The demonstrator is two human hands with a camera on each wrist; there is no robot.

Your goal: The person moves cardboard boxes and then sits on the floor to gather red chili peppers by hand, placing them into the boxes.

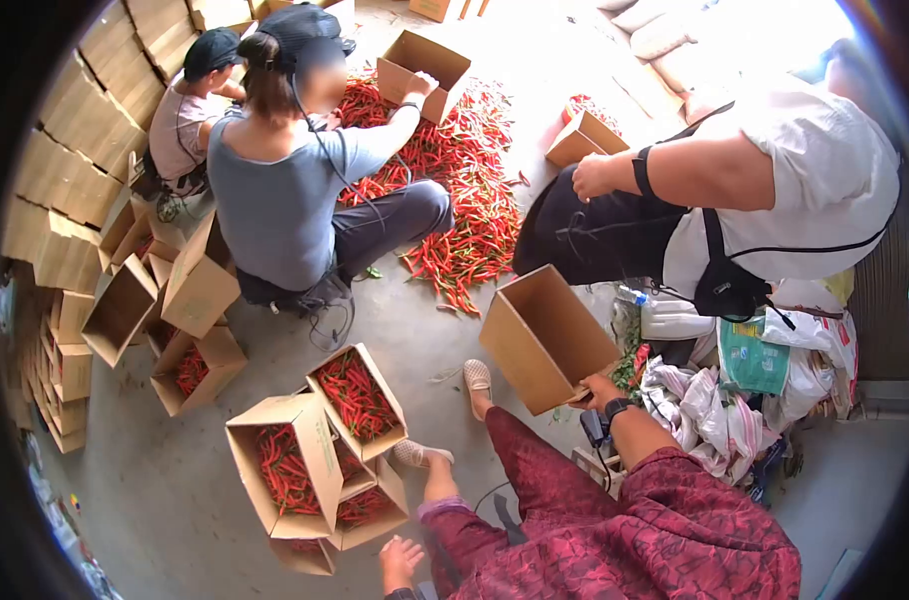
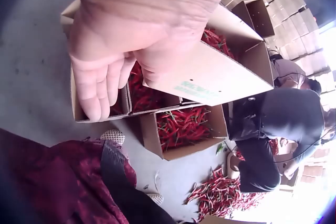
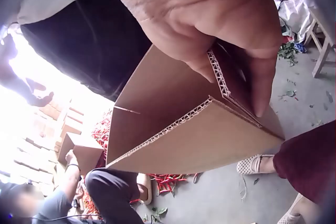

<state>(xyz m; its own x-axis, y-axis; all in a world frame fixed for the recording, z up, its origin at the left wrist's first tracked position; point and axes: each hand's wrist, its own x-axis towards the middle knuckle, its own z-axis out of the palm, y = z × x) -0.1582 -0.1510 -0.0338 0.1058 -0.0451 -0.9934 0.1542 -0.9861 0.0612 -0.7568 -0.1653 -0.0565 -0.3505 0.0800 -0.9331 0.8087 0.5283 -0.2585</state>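
My right hand (image 1: 602,392) grips the near edge of an open cardboard box (image 1: 535,340). In the right wrist view the box wall (image 3: 173,140) is pinched between fingers and thumb, and the part of the box interior that shows is bare. My left hand (image 1: 403,560) holds nothing, its fingers loosely extended beside the filled boxes. From the left wrist, that hand (image 2: 110,66) overlaps a group of cartons. Red chili peppers (image 1: 358,395) fill one box of that group, and more chilies (image 1: 287,470) lie in a larger box (image 1: 325,450) with raised sides.
A big heap of red chilies (image 1: 465,190) covers the floor ahead. One person (image 1: 285,190) in blue sits by it, holding a box (image 1: 425,72); another person (image 1: 785,170) in white sits at right. Stacked cartons (image 1: 75,150) line the left; sacks (image 1: 705,400) lie at right.
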